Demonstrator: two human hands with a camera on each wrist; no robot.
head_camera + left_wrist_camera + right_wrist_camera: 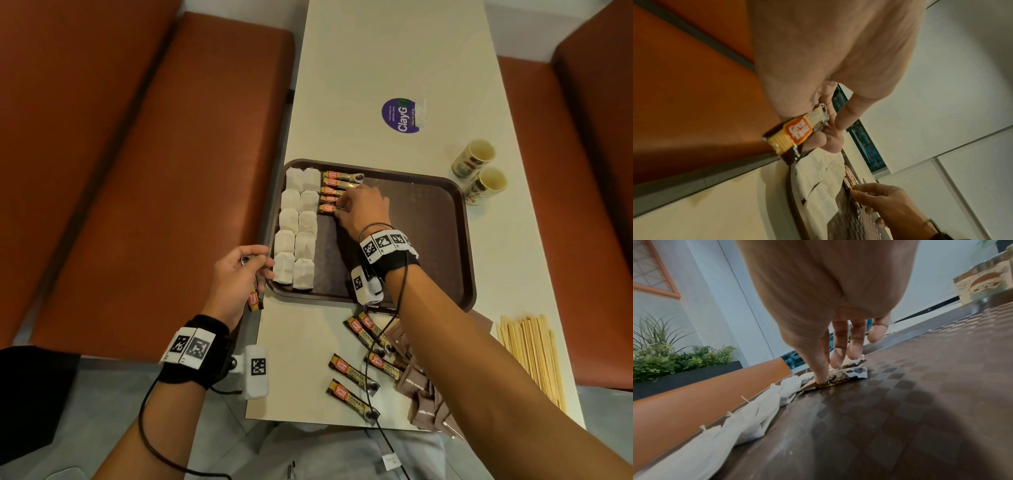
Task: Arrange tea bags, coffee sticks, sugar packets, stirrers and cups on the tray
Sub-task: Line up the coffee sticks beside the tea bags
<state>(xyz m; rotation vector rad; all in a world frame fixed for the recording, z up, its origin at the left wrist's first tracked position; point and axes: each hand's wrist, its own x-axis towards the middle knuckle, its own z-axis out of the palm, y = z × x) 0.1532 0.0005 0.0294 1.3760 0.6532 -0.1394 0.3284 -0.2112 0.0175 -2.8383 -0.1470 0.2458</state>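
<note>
A brown tray [428, 240] lies on the cream table. Two columns of white tea bags [298, 226] fill its left side. Several coffee sticks [337, 183] lie in rows at its far left. My right hand [342, 210] reaches onto the tray and pinches the nearest coffee stick [327, 208] of that row against the tray floor [920, 386], thumb on one side [821, 376]. My left hand [263, 263] hovers beside the tray's near left corner and grips another coffee stick [795, 131]. Two paper cups [474, 157] stand right of the tray.
Loose coffee sticks [356, 373] and brown sugar packets [421, 394] lie on the table in front of the tray. Wooden stirrers [531, 349] are piled at the near right. Orange-brown benches [137, 171] flank the table. A purple sticker [399, 114] marks the far tabletop.
</note>
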